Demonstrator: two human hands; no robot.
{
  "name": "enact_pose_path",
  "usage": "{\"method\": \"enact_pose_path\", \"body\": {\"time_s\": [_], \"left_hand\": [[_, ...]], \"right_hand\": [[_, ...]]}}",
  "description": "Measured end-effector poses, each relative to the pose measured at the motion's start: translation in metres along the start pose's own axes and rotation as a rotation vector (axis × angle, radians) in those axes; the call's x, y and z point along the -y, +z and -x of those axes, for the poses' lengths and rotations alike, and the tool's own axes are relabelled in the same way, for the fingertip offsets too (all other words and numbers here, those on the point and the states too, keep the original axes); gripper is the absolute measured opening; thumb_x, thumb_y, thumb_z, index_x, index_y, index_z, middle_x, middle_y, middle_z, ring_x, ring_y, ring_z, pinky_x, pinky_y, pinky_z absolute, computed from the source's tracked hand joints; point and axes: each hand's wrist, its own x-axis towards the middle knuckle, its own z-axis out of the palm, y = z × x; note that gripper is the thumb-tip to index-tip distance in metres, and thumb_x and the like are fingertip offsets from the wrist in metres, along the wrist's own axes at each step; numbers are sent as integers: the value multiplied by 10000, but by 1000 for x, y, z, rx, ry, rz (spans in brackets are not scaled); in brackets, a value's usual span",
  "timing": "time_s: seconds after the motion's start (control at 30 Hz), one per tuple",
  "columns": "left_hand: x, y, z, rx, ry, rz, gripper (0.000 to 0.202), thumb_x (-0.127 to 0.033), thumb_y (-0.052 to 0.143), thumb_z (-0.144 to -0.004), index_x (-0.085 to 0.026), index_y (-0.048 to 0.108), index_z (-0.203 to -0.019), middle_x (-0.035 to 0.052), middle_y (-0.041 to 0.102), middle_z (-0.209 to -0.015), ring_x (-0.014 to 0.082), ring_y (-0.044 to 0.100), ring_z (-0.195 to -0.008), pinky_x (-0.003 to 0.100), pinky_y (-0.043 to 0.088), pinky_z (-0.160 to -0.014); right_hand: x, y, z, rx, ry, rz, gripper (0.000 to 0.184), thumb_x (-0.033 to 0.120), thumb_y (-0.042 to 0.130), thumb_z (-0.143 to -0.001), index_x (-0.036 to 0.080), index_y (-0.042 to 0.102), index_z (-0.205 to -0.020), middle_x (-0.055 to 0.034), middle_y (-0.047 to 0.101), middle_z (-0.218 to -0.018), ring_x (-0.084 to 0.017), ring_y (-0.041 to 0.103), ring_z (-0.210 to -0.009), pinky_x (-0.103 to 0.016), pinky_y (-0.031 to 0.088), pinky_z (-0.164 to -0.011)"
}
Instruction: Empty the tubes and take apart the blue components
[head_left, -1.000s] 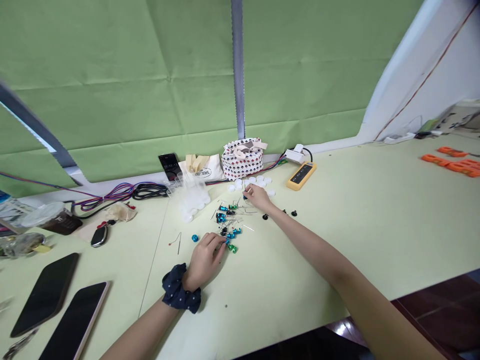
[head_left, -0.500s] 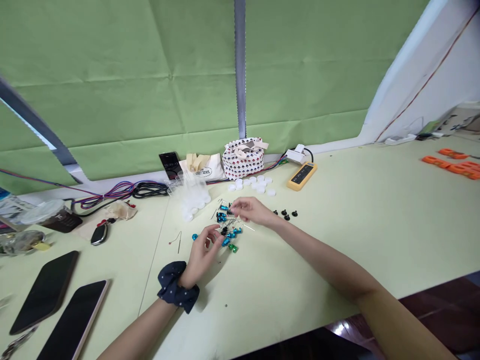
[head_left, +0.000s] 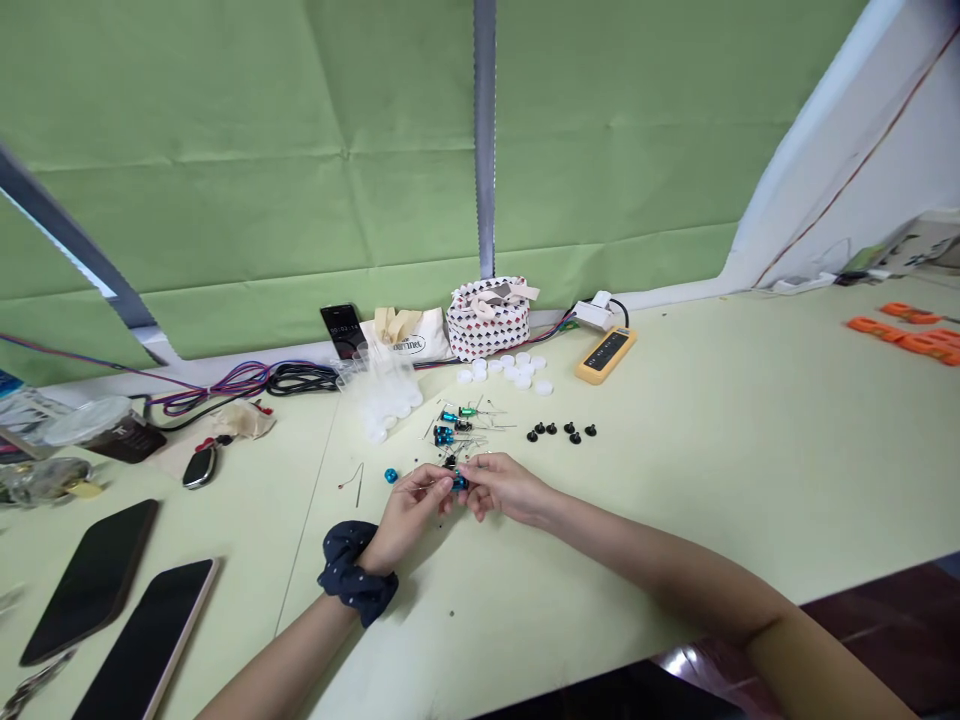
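Observation:
Fingertips of both hands meet at a small blue metal part (head_left: pixel 459 482) just above the table. My left hand (head_left: pixel 417 500) pinches its left side, with a thin wire-like piece showing by the fingers. Closed on its right side is my right hand (head_left: pixel 506 488); the fingers hide much of the part. Beyond the hands lie more blue metal parts (head_left: pixel 444 435), a green one (head_left: pixel 468 411) and several thin metal pins and bent wires (head_left: pixel 491 427). A lone blue knob (head_left: pixel 391 475) sits left of my left hand.
Several black thumbscrews (head_left: pixel 575 437) lie to the right. Behind are white round caps (head_left: pixel 544 387), clear tubes (head_left: pixel 382 385), a patterned pouch (head_left: pixel 489 320) and a yellow power strip (head_left: pixel 606 354). Phones (head_left: pixel 146 640) and a car key (head_left: pixel 199 467) lie at left.
My right hand has come down from the pile to meet the left hand at the blue part. The green part now lies farther back, among the pins.

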Motion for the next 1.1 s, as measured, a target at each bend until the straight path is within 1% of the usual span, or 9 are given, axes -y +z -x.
{"method": "enact_pose_path", "body": {"time_s": [0.1,0.2,0.4,0.57,0.67,0.77,0.9,1.03,1.1], "left_hand": [[-1,1,0,-11,-19,55,241,-383,595,-842,-144,610,-867,14,577,-661,111,511,-593,256,408,-569],[-3,1,0,-58,-38,85,262,-409,594,-838,-149,612,-868,10,564,-640,113,503,-584,257,401,-567],[-5,3,0,-71,-33,77,263,-415,617,-818,-154,609,-839,9,563,-624,118,498,-569,262,399,-554],[-1,2,0,-83,-23,89,249,-400,600,-836,-152,605,-861,2,564,-632,114,510,-586,268,409,-585],[-1,1,-1,-93,-24,91,238,-398,612,-826,-164,605,-870,7,578,-646,126,526,-603,280,421,-592],[-3,0,-1,-111,-22,90,247,-410,623,-813,-170,609,-869,9,578,-648,132,529,-599,289,426,-586],[-3,-1,-1,-124,-10,83,263,-422,618,-812,-165,611,-866,1,568,-629,126,523,-594,287,423,-590],[1,-1,-1,-92,-15,50,222,-387,612,-826,-169,609,-871,7,585,-660,124,527,-610,286,420,-603],[3,-1,-2,-96,-13,45,208,-373,604,-837,-169,607,-877,4,583,-658,121,524,-613,284,418,-614]], "right_hand": [[2,1,3,-7,-143,99,390,462,737,-665,166,506,-770,-1,610,-662,-78,533,-487,-213,450,-464],[6,4,6,-67,-330,193,464,366,813,-575,204,532,-907,-21,602,-935,-102,597,-725,-218,503,-584],[7,2,-1,-58,-112,219,406,582,560,-772,182,502,-815,23,555,-601,-76,482,-421,-206,395,-395],[11,0,1,-120,-300,163,493,368,803,-589,218,509,-956,-11,601,-933,-95,588,-709,-222,499,-602],[9,2,1,-49,-86,167,415,561,604,-750,193,512,-920,-18,607,-748,-101,548,-525,-229,447,-446],[7,2,1,25,-147,169,407,528,660,-715,174,532,-869,-8,597,-706,-88,532,-524,-223,449,-476],[9,2,2,-10,-279,132,736,311,853,-504,276,461,-1126,-10,592,-1003,-101,589,-717,-233,510,-593],[7,3,1,27,-115,177,401,544,617,-745,186,523,-897,24,573,-645,-66,468,-411,-202,381,-383],[6,3,0,14,-177,186,389,499,677,-711,182,531,-884,24,573,-670,-67,499,-460,-202,413,-425]]}}
